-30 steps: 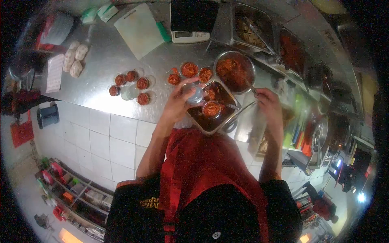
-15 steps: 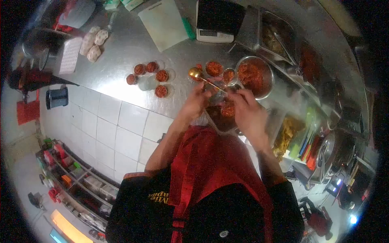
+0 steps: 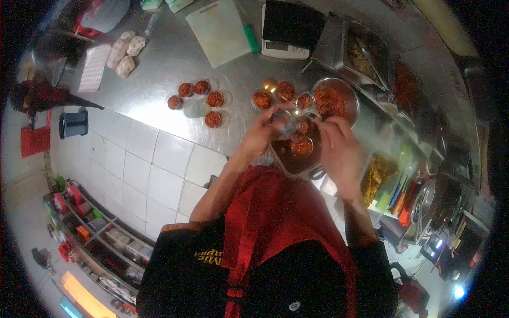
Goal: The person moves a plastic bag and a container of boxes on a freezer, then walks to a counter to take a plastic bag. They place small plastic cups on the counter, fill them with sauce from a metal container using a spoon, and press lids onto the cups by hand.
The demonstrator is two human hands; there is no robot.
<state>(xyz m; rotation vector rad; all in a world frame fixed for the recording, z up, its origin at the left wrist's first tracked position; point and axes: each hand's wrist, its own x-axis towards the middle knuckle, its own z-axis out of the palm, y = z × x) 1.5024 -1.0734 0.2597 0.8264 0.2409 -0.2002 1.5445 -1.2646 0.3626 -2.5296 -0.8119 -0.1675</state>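
My left hand is closed around a clear plastic cup. My right hand is slightly blurred, with bent fingers beside the steel bowl. A gold ladle shows behind the filled cups; its thin handle seems to lead toward my right fingers, partly hidden. Cups of a red, crumbly food stand near my hands: a left cup, a back cup and a small one. Another filled cup is in the rectangular container below my hands. The steel bowl holds more red food.
Several filled cups stand on the steel table to the left. Farther back are a cutting board, a scale and wrapped bundles. Metal trays line the right. Another person is at lower right.
The gold ladle bowl has moved back and right, uncovering the left filled cup. My right hand has shifted right, away from my left. The clear cup in my left hand now shows more plainly.
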